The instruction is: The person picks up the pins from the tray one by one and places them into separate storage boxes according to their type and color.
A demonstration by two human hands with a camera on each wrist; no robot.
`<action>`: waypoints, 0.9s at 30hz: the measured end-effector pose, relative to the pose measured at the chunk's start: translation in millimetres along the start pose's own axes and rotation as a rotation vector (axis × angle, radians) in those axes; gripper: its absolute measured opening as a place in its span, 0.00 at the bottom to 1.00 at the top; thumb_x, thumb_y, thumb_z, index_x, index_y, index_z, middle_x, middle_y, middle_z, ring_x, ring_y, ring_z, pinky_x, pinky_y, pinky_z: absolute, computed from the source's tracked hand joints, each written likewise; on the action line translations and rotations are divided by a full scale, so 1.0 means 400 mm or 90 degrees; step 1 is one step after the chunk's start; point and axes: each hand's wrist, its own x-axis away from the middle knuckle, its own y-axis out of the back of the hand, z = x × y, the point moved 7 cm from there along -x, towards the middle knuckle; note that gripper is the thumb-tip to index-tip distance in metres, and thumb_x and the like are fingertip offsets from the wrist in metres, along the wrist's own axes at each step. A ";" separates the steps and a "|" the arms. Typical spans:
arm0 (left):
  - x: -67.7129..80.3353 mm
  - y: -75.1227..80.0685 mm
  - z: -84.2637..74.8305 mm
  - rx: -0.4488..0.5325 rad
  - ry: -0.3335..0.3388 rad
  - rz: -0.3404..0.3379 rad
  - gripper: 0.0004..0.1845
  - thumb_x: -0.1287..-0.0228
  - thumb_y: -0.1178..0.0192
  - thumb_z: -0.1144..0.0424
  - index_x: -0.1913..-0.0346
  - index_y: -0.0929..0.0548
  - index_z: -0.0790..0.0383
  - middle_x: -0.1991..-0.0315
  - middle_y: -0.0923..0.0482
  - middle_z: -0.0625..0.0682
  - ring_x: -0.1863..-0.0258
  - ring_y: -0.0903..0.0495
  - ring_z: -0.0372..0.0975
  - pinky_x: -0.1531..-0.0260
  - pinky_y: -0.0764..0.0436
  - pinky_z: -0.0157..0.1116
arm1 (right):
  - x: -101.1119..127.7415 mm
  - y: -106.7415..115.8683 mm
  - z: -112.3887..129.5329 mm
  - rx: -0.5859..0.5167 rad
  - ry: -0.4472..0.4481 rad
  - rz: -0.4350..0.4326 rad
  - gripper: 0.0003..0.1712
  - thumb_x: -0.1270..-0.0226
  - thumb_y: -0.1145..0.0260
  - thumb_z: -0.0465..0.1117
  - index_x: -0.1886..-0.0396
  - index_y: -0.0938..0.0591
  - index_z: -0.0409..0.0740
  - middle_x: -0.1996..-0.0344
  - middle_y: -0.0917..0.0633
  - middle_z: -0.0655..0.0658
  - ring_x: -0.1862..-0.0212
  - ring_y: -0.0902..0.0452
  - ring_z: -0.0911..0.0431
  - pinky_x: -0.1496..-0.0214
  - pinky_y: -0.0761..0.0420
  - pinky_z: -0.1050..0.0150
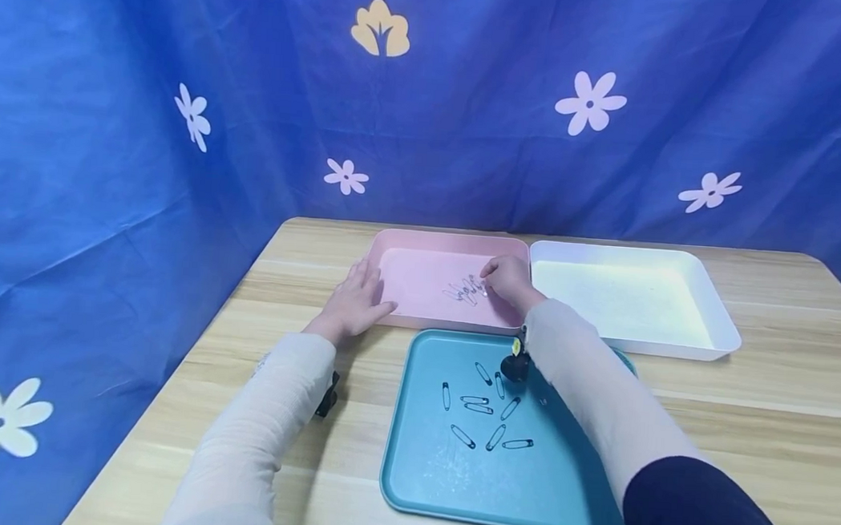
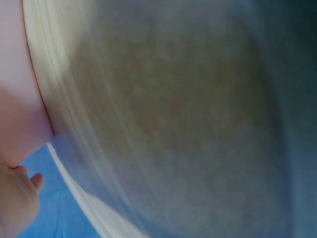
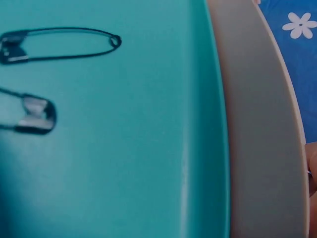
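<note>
A pink tray sits at the back of the wooden table with a small heap of silvery safety pins in it. My right hand hovers over that heap with curled fingers; whether they pinch a pin is not visible. My left hand lies flat, fingers straight, against the pink tray's left rim. In front lies a teal tray holding several dark safety pins. The right wrist view shows two of these pins close up on the teal tray.
A white tray, nothing in it, stands right of the pink one. Blue cloth with flowers closes off the back and left. Bare table lies right of the teal tray. The left wrist view is blurred.
</note>
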 end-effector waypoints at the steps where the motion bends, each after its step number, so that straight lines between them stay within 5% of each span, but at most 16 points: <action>1: 0.000 0.000 -0.001 0.001 -0.001 -0.001 0.41 0.42 0.59 0.41 0.35 0.53 0.67 0.35 0.70 0.63 0.37 0.69 0.51 0.41 0.56 0.51 | -0.002 -0.001 -0.001 0.008 0.001 -0.002 0.14 0.58 0.46 0.23 0.71 0.19 0.33 0.65 0.20 0.41 0.59 0.30 0.51 0.53 0.31 0.64; 17: 0.007 -0.006 -0.016 -0.006 -0.013 -0.020 0.41 0.42 0.57 0.43 0.35 0.52 0.69 0.35 0.68 0.65 0.37 0.67 0.53 0.42 0.54 0.51 | -0.008 -0.011 -0.010 0.049 -0.007 -0.007 0.10 0.48 0.43 0.30 0.64 0.20 0.35 0.63 0.21 0.41 0.59 0.30 0.52 0.52 0.32 0.64; 23: 0.007 -0.009 -0.012 -0.009 -0.015 -0.027 0.41 0.42 0.57 0.42 0.35 0.52 0.69 0.35 0.68 0.65 0.37 0.66 0.53 0.42 0.54 0.51 | 0.004 0.003 -0.007 -0.004 -0.015 0.000 0.13 0.48 0.44 0.29 0.61 0.23 0.32 0.64 0.22 0.39 0.68 0.28 0.53 0.68 0.27 0.66; 27: 0.009 -0.009 -0.010 -0.014 -0.017 -0.030 0.41 0.42 0.57 0.42 0.35 0.52 0.69 0.35 0.67 0.65 0.37 0.66 0.54 0.42 0.54 0.51 | 0.022 0.020 -0.001 -0.018 -0.003 -0.004 0.13 0.47 0.43 0.30 0.61 0.23 0.32 0.63 0.22 0.39 0.65 0.28 0.52 0.62 0.27 0.65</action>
